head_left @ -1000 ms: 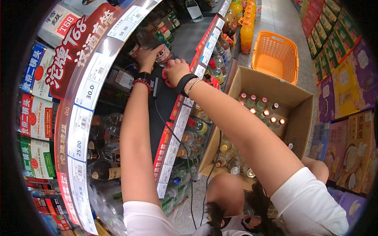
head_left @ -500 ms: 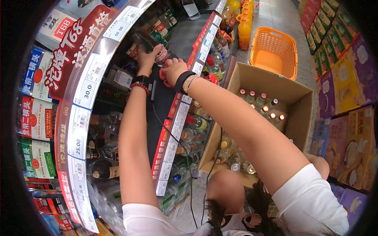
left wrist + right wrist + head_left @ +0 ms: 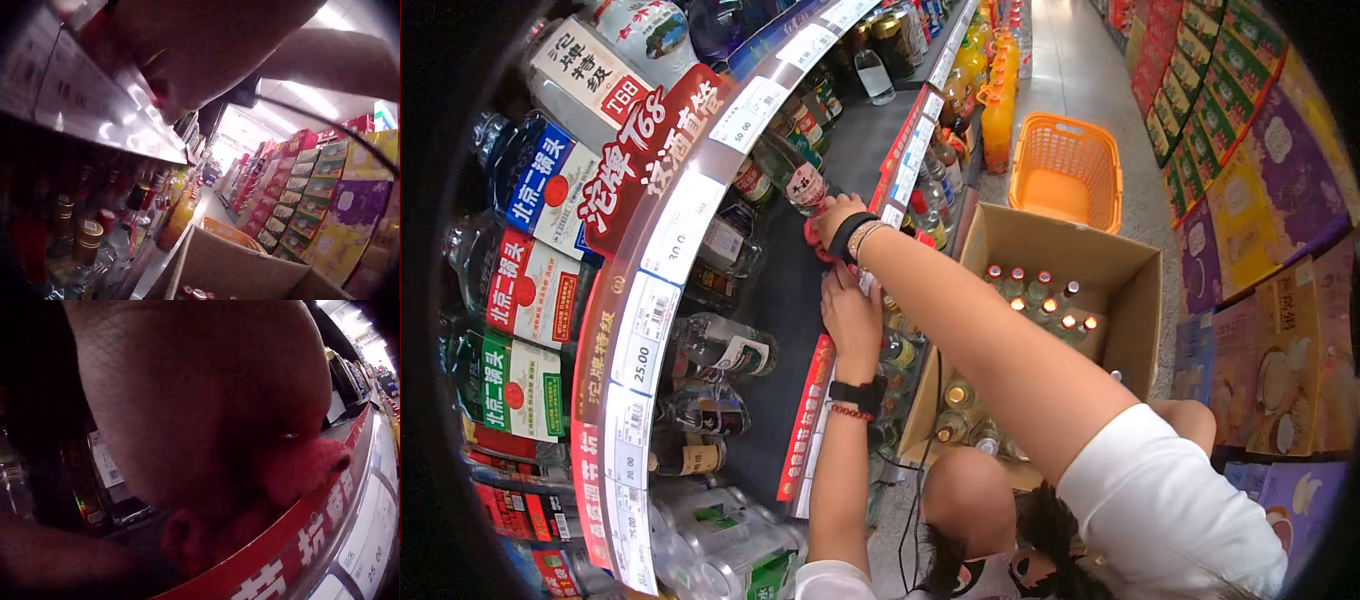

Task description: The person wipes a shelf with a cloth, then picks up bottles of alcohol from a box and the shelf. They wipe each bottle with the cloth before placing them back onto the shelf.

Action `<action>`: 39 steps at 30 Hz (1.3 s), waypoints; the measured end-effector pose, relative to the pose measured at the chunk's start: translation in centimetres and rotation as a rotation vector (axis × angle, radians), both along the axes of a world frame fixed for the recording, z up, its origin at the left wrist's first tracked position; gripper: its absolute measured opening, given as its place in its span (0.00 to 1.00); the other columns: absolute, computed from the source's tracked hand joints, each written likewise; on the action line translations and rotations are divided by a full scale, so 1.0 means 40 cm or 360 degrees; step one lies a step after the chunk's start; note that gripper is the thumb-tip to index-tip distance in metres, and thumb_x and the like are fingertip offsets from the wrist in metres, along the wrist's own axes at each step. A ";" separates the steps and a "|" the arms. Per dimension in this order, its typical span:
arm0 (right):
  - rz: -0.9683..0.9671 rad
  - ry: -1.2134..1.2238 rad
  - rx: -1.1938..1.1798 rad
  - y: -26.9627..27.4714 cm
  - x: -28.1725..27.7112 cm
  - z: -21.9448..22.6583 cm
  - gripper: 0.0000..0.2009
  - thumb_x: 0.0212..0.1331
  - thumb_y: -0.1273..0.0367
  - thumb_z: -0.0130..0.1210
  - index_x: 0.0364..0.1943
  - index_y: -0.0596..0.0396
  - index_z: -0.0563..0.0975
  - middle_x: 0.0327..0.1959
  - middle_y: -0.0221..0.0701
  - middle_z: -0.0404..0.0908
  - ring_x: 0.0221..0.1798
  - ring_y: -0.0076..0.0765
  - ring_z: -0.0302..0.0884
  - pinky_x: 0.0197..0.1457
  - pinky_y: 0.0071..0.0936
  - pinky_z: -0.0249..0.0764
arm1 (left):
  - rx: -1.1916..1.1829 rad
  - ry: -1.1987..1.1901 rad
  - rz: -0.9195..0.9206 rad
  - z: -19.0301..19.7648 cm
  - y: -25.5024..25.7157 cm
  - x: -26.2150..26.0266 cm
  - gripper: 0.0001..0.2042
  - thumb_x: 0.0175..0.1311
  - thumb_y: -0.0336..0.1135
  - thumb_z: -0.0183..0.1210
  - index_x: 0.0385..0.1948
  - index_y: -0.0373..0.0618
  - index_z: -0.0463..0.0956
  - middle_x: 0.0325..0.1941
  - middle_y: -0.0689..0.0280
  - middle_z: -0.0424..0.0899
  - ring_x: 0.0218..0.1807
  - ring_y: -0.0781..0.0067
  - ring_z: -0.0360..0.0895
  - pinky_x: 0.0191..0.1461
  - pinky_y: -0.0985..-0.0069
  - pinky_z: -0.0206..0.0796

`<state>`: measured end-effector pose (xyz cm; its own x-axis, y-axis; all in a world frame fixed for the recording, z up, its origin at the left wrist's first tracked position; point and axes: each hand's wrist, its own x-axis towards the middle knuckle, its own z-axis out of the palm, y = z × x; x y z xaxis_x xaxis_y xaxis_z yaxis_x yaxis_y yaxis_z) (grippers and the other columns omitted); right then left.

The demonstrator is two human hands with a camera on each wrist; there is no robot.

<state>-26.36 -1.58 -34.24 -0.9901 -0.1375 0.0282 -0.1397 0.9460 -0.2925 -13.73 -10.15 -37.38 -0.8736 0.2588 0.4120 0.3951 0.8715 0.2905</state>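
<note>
Since a second ago, the left hand [image 3: 852, 315] is being drawn back from the bottle [image 3: 800, 185] to the shelf edge [image 3: 815, 395], fingers lying flat, gripping nothing. A red cloth [image 3: 815, 235] is being pressed onto the dark shelf by the right hand [image 3: 838, 215] — its grip closed around the cloth, arm stretched forward.

shop aisle, grey tiled floor [image 3: 1090, 90]; stocked shelves [image 3: 1200, 110] both sides, ceiling strip lights [image 3: 312, 94].

My red cloth [image 3: 813, 238] lies on the dark shelf [image 3: 785, 300]. Beside me sit an orange basket [image 3: 1068, 170] and a brown cardboard box [image 3: 1135, 300].
</note>
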 end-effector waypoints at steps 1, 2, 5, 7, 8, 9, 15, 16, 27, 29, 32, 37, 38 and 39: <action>-0.0028 -0.0011 0.0011 -0.006 -0.016 -0.014 0.19 0.49 0.59 0.52 0.49 0.35 0.76 0.55 0.30 0.70 0.60 0.41 0.63 0.64 0.46 0.53 | -0.0122 0.0080 0.0051 -0.009 0.011 -0.008 0.24 0.53 0.41 0.58 0.46 0.32 0.67 0.50 0.51 0.70 0.54 0.49 0.66 0.57 0.61 0.59; -0.0053 -0.0023 0.0019 -0.015 -0.033 -0.027 0.19 0.49 0.59 0.53 0.49 0.31 0.75 0.54 0.32 0.69 0.59 0.42 0.63 0.62 0.47 0.56 | -0.0246 0.0157 0.0107 -0.023 0.019 -0.023 0.21 0.52 0.40 0.59 0.43 0.34 0.69 0.47 0.53 0.71 0.52 0.52 0.67 0.55 0.61 0.60; -0.0072 0.0029 0.0043 -0.015 -0.026 -0.018 0.18 0.49 0.59 0.52 0.48 0.33 0.75 0.52 0.31 0.70 0.57 0.40 0.65 0.59 0.47 0.59 | -0.0433 0.0369 0.0195 -0.047 0.030 -0.051 0.15 0.51 0.38 0.59 0.36 0.38 0.72 0.42 0.57 0.72 0.46 0.59 0.68 0.49 0.64 0.62; -0.0085 0.0054 -0.0058 -0.011 -0.019 -0.016 0.18 0.51 0.59 0.51 0.48 0.43 0.76 0.51 0.29 0.73 0.58 0.35 0.65 0.61 0.43 0.55 | -0.0457 0.0471 0.0210 -0.052 0.033 -0.057 0.13 0.51 0.38 0.58 0.34 0.39 0.73 0.41 0.59 0.72 0.45 0.60 0.68 0.46 0.65 0.61; -0.0065 0.0058 -0.0043 -0.010 -0.016 -0.015 0.18 0.51 0.59 0.51 0.47 0.43 0.77 0.50 0.29 0.73 0.57 0.35 0.65 0.60 0.43 0.56 | -0.0452 0.0506 0.0209 -0.055 0.033 -0.058 0.12 0.52 0.38 0.58 0.34 0.39 0.73 0.40 0.60 0.72 0.45 0.60 0.68 0.46 0.66 0.61; -0.0045 0.0061 -0.0031 -0.008 -0.015 -0.015 0.17 0.52 0.59 0.51 0.47 0.43 0.77 0.50 0.29 0.73 0.57 0.36 0.65 0.60 0.43 0.57 | -0.0448 0.0542 0.0207 -0.055 0.035 -0.057 0.12 0.52 0.38 0.58 0.34 0.40 0.73 0.40 0.60 0.72 0.46 0.61 0.68 0.46 0.66 0.61; 0.0069 0.0164 0.0189 -0.006 -0.006 -0.034 0.14 0.52 0.60 0.51 0.43 0.41 0.79 0.50 0.32 0.74 0.56 0.40 0.68 0.52 0.39 0.66 | -0.0180 0.0491 0.0116 -0.069 0.031 -0.047 0.14 0.54 0.40 0.58 0.37 0.41 0.72 0.38 0.61 0.72 0.42 0.62 0.69 0.43 0.67 0.63; 0.0137 0.0150 0.0262 0.004 0.000 -0.018 0.14 0.53 0.61 0.51 0.44 0.41 0.79 0.50 0.32 0.74 0.55 0.41 0.69 0.51 0.40 0.67 | -0.0108 0.0520 0.0109 -0.070 0.028 -0.044 0.15 0.53 0.39 0.59 0.38 0.41 0.72 0.36 0.61 0.72 0.41 0.61 0.70 0.42 0.66 0.63; 0.0565 -0.0206 0.0172 0.080 -0.120 0.079 0.20 0.35 0.77 0.50 0.36 0.43 0.83 0.33 0.40 0.82 0.39 0.47 0.79 0.41 0.35 0.74 | -0.0029 0.0634 0.0133 -0.073 0.032 -0.060 0.15 0.55 0.41 0.59 0.40 0.45 0.73 0.31 0.65 0.71 0.36 0.65 0.71 0.38 0.69 0.65; 0.0795 -0.0087 0.0048 0.135 -0.179 0.029 0.22 0.33 0.79 0.49 0.35 0.42 0.83 0.32 0.40 0.82 0.38 0.47 0.79 0.41 0.34 0.74 | -0.0030 0.0619 0.0139 -0.071 0.031 -0.058 0.14 0.55 0.41 0.59 0.40 0.45 0.73 0.31 0.65 0.71 0.36 0.65 0.71 0.38 0.70 0.66; 0.0700 -0.0160 0.0263 0.177 -0.211 0.033 0.14 0.45 0.72 0.54 0.36 0.37 0.83 0.40 0.38 0.81 0.42 0.44 0.79 0.46 0.39 0.73 | -0.0032 0.0596 0.0144 -0.071 0.032 -0.058 0.14 0.56 0.41 0.59 0.40 0.45 0.73 0.31 0.66 0.71 0.36 0.66 0.71 0.38 0.70 0.66; 0.0484 0.0010 0.0325 0.189 -0.190 0.067 0.21 0.37 0.80 0.52 0.34 0.36 0.84 0.38 0.38 0.81 0.40 0.48 0.78 0.44 0.37 0.73 | -0.0032 0.0624 0.0131 -0.078 0.031 -0.061 0.14 0.56 0.41 0.58 0.40 0.45 0.73 0.31 0.66 0.70 0.37 0.66 0.71 0.38 0.71 0.66; 0.0441 -0.0023 0.0280 0.183 -0.192 0.073 0.21 0.37 0.80 0.52 0.33 0.36 0.84 0.38 0.38 0.81 0.41 0.48 0.78 0.45 0.37 0.73 | -0.0036 0.0625 0.0130 -0.079 0.031 -0.062 0.14 0.56 0.41 0.58 0.40 0.45 0.73 0.31 0.66 0.70 0.37 0.66 0.71 0.38 0.71 0.66; 0.0395 -0.0057 0.0235 0.180 -0.197 0.074 0.20 0.38 0.80 0.52 0.33 0.37 0.84 0.38 0.39 0.81 0.42 0.48 0.78 0.45 0.38 0.73 | -0.0032 0.0632 0.0132 -0.080 0.030 -0.064 0.14 0.56 0.41 0.58 0.40 0.44 0.73 0.31 0.66 0.70 0.37 0.66 0.71 0.38 0.71 0.66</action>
<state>-34.23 5.63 -31.30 -0.9257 -0.3756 -0.0447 -0.3641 0.9169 -0.1633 -16.29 -8.96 -40.59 -0.6658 0.2055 0.7172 0.4013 0.9091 0.1120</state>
